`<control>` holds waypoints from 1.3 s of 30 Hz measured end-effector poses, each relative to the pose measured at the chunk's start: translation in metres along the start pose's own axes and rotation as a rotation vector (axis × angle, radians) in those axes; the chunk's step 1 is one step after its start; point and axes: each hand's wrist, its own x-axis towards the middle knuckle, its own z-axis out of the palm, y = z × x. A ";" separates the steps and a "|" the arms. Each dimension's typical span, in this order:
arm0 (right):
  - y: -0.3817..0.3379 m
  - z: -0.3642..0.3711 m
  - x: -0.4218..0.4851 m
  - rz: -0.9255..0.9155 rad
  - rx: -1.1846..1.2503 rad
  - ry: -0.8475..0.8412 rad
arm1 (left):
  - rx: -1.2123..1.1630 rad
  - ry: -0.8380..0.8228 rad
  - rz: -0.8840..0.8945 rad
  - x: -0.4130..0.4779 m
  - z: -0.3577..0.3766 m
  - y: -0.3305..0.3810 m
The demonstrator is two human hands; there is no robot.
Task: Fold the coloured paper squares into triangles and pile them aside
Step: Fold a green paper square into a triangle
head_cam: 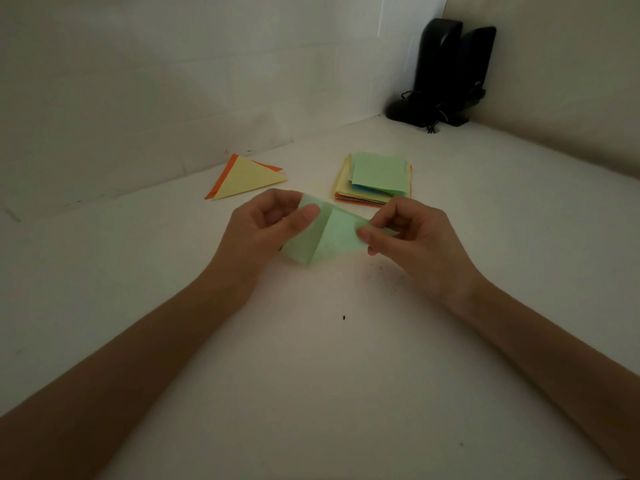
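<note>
white tabletop (329, 393), pale walls (138, 81), black speakers (446, 71) in corner

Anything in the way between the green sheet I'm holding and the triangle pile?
Nothing visible. The left hand and right hand both pinch the green sheet. Only bare table lies between it and the triangle pile, back left. The square stack sits back right, off that path.

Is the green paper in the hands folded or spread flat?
Partly folded: the green paper bends over itself with a crease down its middle, pinched by the left hand and right hand.
</note>
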 end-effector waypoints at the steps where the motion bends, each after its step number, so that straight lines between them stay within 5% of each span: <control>1: 0.000 0.000 -0.001 -0.003 -0.020 -0.017 | 0.061 -0.014 0.035 0.000 -0.002 0.000; 8: -0.002 0.001 -0.004 -0.025 -0.089 -0.053 | 0.249 -0.153 0.105 -0.005 -0.002 -0.003; 39: -0.008 0.004 -0.006 -0.081 0.041 0.005 | 0.217 -0.203 0.160 -0.013 0.010 -0.003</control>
